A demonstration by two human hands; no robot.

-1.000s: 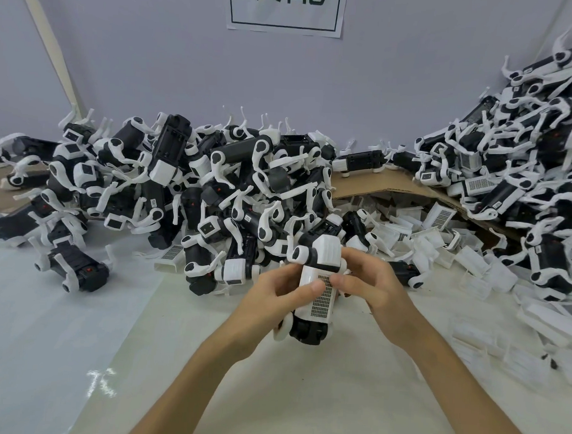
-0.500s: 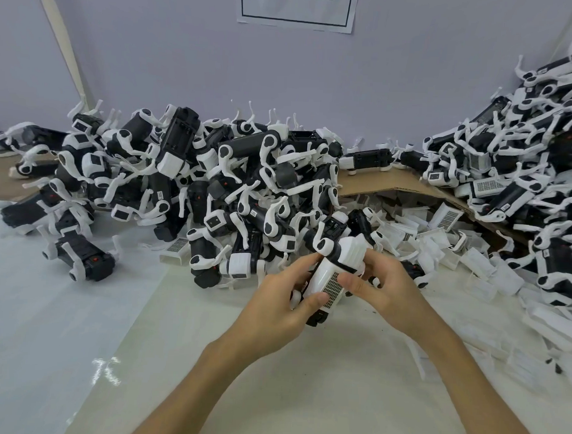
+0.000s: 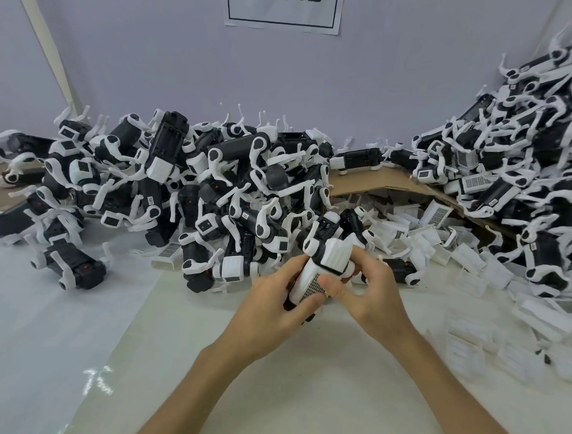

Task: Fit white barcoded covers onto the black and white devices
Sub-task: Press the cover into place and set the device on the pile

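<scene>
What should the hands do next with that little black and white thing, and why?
Probably press the white barcoded cover down firmly with both thumbs. The left hand and the right hand both grip the device, and the cover lies along its body under the thumbs, but I cannot tell whether it has snapped fully into place.

A: What stands in your way ahead?
B: Item one: heap of devices (image 3: 214, 187), left to centre, just behind the held device (image 3: 333, 256). Item two: taller heap (image 3: 526, 155), far right, spilling over cardboard (image 3: 378, 181). Item three: loose covers (image 3: 466, 260), scattered across the right.
A: And free room?
B: Bare table (image 3: 303, 381), near you and at your left front.
</scene>
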